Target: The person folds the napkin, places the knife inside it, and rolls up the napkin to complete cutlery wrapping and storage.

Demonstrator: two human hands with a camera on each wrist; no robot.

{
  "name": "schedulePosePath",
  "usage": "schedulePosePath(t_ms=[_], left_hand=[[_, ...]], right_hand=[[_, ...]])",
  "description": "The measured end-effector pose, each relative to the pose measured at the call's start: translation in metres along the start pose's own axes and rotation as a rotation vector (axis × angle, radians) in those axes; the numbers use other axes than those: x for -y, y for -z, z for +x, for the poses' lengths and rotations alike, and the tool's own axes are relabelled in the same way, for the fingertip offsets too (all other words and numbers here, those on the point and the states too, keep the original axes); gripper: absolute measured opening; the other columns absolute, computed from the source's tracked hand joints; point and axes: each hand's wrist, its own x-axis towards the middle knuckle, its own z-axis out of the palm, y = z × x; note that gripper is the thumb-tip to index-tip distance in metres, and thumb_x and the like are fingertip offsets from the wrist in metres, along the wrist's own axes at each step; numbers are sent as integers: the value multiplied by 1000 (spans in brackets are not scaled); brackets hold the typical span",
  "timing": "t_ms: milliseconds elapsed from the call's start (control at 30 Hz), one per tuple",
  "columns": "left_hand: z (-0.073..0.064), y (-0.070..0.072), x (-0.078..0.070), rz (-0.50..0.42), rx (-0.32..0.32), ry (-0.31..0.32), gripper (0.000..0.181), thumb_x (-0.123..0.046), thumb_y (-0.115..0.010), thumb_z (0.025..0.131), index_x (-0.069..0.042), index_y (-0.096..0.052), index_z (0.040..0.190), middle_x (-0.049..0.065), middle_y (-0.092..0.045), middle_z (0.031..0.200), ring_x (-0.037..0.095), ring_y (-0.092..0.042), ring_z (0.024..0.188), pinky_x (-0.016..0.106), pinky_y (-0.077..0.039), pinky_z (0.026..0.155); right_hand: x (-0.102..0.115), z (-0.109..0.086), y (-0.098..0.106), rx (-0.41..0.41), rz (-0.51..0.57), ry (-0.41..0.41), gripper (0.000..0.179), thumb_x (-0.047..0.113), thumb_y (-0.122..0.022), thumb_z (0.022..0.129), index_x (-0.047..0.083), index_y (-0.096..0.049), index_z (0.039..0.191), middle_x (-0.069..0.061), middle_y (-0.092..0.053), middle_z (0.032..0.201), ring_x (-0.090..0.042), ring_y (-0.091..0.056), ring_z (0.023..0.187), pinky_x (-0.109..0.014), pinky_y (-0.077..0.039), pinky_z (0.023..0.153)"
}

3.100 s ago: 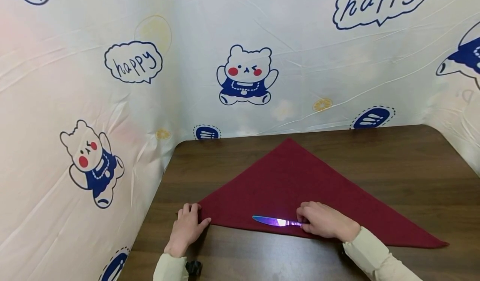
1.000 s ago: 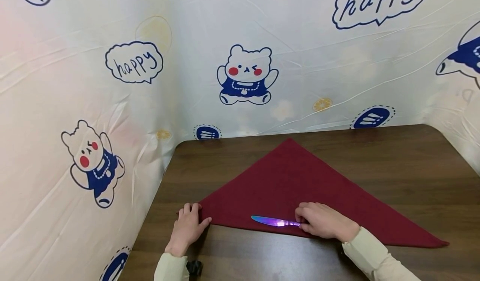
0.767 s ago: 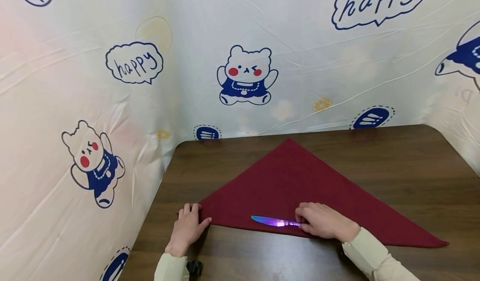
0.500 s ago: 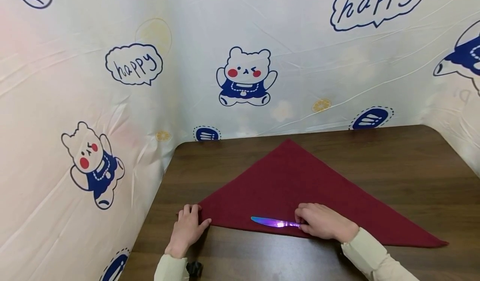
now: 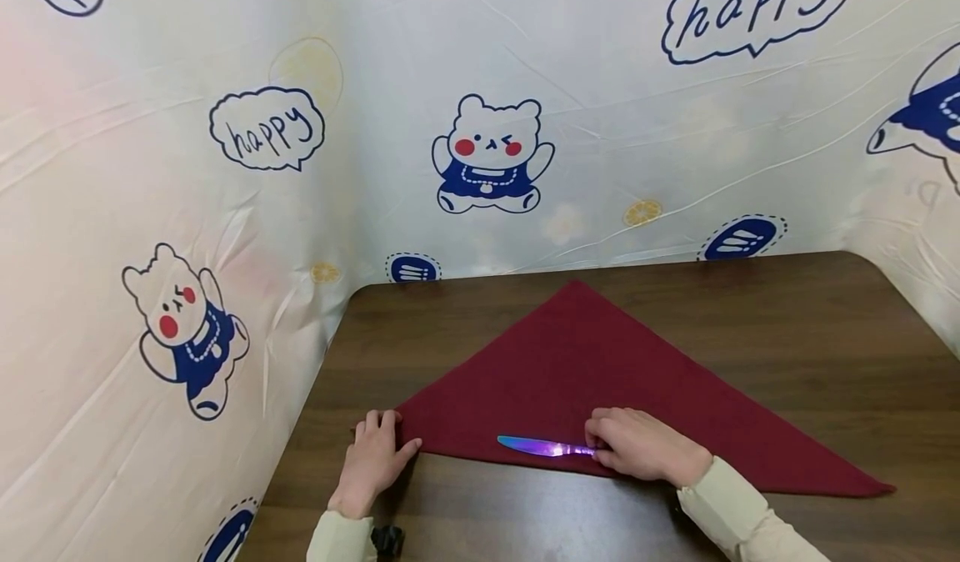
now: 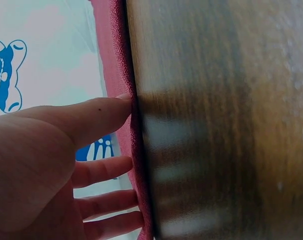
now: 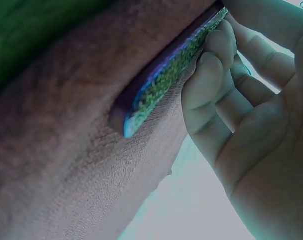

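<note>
A dark red cloth napkin, folded into a triangle, lies flat with its point towards the far side of the table. My left hand rests on its left corner. In the left wrist view, the thumb and fingertips touch the folded edge of the cloth. An iridescent purple-blue table knife lies along the near edge of the napkin, blade pointing left. My right hand pinches its handle, which mostly hides behind the fingers in the head view. The handle's end shows in the right wrist view.
Brown wooden table carries the napkin. A pale curtain with printed bears hangs along the back and the sides. A black wrist strap sits by the left sleeve.
My right hand and the knife have shifted slightly to the left along the napkin. The left hand stays on the corner, and the napkin keeps its shape.
</note>
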Motion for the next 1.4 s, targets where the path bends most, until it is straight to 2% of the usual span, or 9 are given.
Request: schedulePosePath(t_ms=[467, 667, 833, 933, 1133, 1300, 1400], left_hand=[[-1, 2, -1, 0, -18, -7, 49, -36, -69, 88, -2, -54, 120, 24, -49, 122, 40, -47, 110, 60, -47, 77], [-1, 2, -1, -1, -24, -11, 49, -36, -69, 87, -2, -54, 120, 23, -49, 121, 40, -47, 110, 60, -47, 77], [-3, 3, 0, 1, -24, -10, 49, -35, -69, 88, -1, -54, 120, 24, -49, 121, 40, -47, 110, 60, -47, 77], [-3, 3, 0, 0, -22, -4, 50, -35, -69, 88, -1, -54, 120, 24, -49, 122, 40, -47, 110, 60, -47, 78], [-3, 3, 0, -7, -16, -7, 50, -36, -69, 87, -1, -54, 120, 24, -49, 121, 40, -47, 109, 60, -47, 77], [-3, 4, -1, -20, -16, 0, 50, -35, -70, 87, -1, -54, 119, 25, -48, 121, 41, -46, 110, 60, -46, 79], [-3, 5, -1, -28, -20, 6, 49, -35, -70, 87, -1, -54, 119, 25, -47, 122, 42, -46, 111, 61, -45, 80]], right_hand=[[-4, -2, 3, -15, 26, -9, 9, 22, -67, 89, 23, -63, 80, 16, -52, 78, 2, -46, 70, -22, -44, 65], [-17, -7, 8, -31, 44, -33, 11, 21, -66, 90, 23, -60, 80, 16, -51, 78, 2, -45, 70, -21, -43, 65], [-29, -14, 22, -62, 51, -61, 12, 19, -67, 89, 21, -59, 81, 13, -51, 78, 0, -44, 70, -22, -43, 64], [-37, -22, 32, -64, 53, -122, 14, 20, -69, 88, 23, -58, 79, 14, -51, 76, -1, -43, 67, -22, -40, 61], [-55, -41, 49, -12, 86, -311, 19, 22, -73, 83, 22, -56, 73, 10, -50, 64, -4, -42, 58, -23, -37, 56], [-69, -57, 53, 29, 95, -402, 20, 20, -74, 81, 19, -56, 73, 7, -50, 62, -9, -43, 58, -25, -36, 56], [-74, -65, 52, 1, 63, -418, 20, 20, -76, 79, 16, -56, 78, 5, -49, 67, -10, -43, 62, -27, -36, 59]])
